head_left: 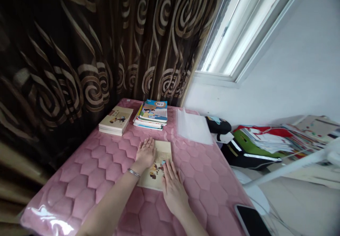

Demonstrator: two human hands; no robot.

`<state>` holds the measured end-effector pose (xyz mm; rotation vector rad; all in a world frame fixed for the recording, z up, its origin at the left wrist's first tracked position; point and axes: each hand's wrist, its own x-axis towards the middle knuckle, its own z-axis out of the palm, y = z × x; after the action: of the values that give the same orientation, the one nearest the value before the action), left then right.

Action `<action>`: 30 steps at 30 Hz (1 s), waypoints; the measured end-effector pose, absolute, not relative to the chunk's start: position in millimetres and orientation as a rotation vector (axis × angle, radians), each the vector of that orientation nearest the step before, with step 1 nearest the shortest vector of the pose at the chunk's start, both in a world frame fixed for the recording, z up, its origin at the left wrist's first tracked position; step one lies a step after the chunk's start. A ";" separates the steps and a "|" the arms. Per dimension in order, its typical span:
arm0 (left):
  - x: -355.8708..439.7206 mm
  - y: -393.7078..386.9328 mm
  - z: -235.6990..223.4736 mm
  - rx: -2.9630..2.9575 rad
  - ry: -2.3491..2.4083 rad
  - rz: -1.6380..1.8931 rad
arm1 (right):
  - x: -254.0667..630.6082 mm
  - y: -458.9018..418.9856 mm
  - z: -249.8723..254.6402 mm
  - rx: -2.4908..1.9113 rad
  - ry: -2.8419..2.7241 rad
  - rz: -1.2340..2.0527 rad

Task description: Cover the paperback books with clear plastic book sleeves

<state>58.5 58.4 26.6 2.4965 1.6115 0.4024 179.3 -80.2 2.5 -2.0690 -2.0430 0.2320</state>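
A cream book [155,181] with a small coloured drawing on its cover lies flat on the pink quilted surface [106,186], right in front of me. Along its left edge rests my left hand [145,153], fingers stretched out and flat, a silver bracelet at the wrist. On the book's right side my right hand [174,188] lies with its fingers extended over the cover. Neither hand grips anything; both press or rest on the book. Part of the cover is hidden under the hands.
A stack of cream books [115,121] sits at the back left, beside a pile of colourful books [152,113]. Clear plastic sheets [193,126] lie at the back right. A phone [252,220] is at the right edge. Papers [268,140] and a white lamp arm [292,168] stand further right.
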 end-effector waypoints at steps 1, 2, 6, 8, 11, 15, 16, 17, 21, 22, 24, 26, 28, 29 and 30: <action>57.1 56.1 26.4 2.504 1.615 0.414 | 179.0 -80.2 2.5 -2.067 -2.041 0.226; 55.8 52.0 25.7 2.506 1.630 0.423 | 178.9 -80.2 2.6 -2.065 -2.040 0.222; 44.7 25.8 18.2 2.506 1.661 0.444 | 179.4 -80.4 6.6 -2.092 -2.042 0.237; 35.1 15.1 13.5 2.493 1.607 0.423 | 179.6 -80.1 11.8 -2.122 -2.060 0.275; 23.5 9.0 10.2 2.463 1.551 0.405 | 175.3 -75.7 21.7 -2.146 -2.124 0.328; 20.5 10.4 14.9 2.449 1.540 0.370 | 160.5 -52.3 30.5 -1.964 -2.246 0.277; 20.9 10.5 16.8 2.446 1.531 0.357 | 158.3 -42.9 31.5 -1.905 -2.265 0.247; 21.4 10.2 18.6 2.440 1.524 0.349 | 158.2 -32.5 32.2 -1.871 -2.275 0.222; 22.2 7.8 22.0 2.401 1.516 0.364 | 179.5 10.5 34.2 -1.884 -2.332 0.217; 22.1 7.5 21.6 2.397 1.518 0.375 | 187.5 19.2 34.8 -1.926 -2.313 0.240; 21.7 7.3 19.8 2.401 1.522 0.397 | 199.9 31.2 36.0 -2.025 -2.256 0.267; 21.3 7.6 17.3 2.413 1.525 0.413 | 202.2 34.0 36.8 -2.130 -2.196 0.258; 21.0 8.0 15.1 2.428 1.524 0.423 | 192.6 26.4 35.9 -2.228 -2.130 0.208; 20.9 8.2 14.3 2.436 1.524 0.428 | 184.6 19.0 34.4 -2.262 -2.100 0.178; 20.8 8.4 13.7 2.445 1.523 0.431 | 175.6 9.7 32.2 -2.274 -2.075 0.142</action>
<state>20.8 8.4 13.7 2.4450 1.5229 0.4307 175.6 9.7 32.2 -2.2741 -2.0747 0.1420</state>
